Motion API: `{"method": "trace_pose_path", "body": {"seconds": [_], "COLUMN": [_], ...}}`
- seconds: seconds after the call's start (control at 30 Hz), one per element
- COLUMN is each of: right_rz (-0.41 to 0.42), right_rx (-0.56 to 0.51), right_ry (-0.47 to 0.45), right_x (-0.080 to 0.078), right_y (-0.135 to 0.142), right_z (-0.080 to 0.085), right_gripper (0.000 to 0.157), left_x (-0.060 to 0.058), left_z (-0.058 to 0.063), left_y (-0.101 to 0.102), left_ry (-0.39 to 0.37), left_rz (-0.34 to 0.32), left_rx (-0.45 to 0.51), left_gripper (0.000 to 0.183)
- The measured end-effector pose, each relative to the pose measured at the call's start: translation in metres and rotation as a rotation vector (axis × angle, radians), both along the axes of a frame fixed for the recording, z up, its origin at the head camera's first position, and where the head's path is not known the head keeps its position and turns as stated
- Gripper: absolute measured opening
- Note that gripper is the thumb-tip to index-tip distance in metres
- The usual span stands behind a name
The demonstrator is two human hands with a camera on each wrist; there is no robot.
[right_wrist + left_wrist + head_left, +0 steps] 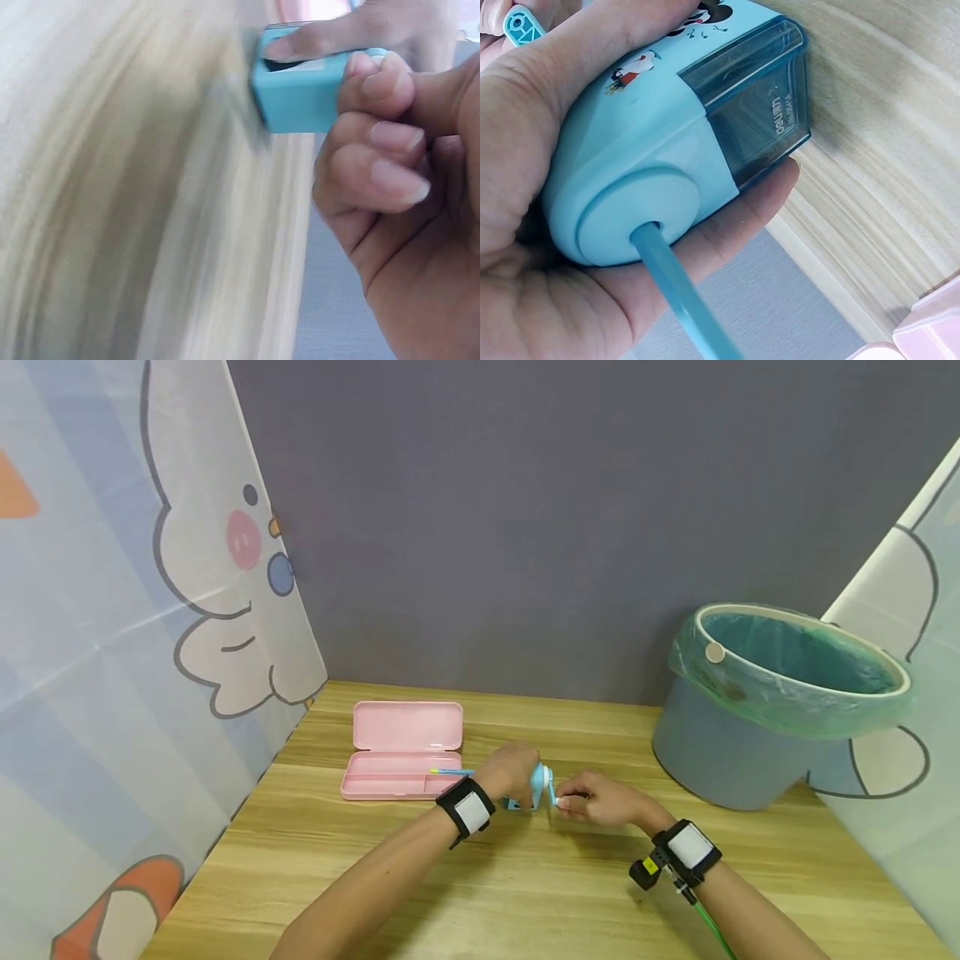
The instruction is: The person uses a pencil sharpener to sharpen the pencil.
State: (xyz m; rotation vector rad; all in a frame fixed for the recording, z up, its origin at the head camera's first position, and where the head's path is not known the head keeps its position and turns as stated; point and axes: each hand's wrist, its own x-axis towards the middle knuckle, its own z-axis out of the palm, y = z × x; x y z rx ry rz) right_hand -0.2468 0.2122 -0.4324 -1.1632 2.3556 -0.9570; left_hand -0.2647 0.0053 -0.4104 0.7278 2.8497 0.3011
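Note:
A light blue crank pencil sharpener [630, 142] with a clear dark shavings drawer [761, 105] is gripped by my left hand [510, 770], the fingers wrapped round its body. Out of the sharpener's round front hole sticks a blue pencil [682, 292]; its yellow-tipped end points left over the pink case in the head view. On the sharpener's other side, my right hand [596, 799] pinches the end of the crank handle [552, 790] between thumb and fingers. In the right wrist view, those curled fingers hide most of the crank.
An open pink pencil case [407, 727] lies left of the hands, its lid tipped back and its lower tray divided. At the right stands a grey bin [723, 743] with a green plastic liner. A grey wall rises behind the wooden table [315, 860].

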Motion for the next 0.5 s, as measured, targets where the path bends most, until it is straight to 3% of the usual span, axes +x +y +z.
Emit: {"method": "trace_pose_path", "body": {"seconds": [0.5], "right_rz": [0.038], "right_rx": [-0.076], "right_ry": [0.092], "right_x": [-0.004], "right_y": [0.001], "right_z": [0.014], "right_gripper": [0.031], "left_x": [0.000], "left_z": [-0.001], "left_y": [-0.001], "left_ry": [0.008], "left_rz": [0.004], "left_rx": [-0.003], "left_gripper": [0.033]}}
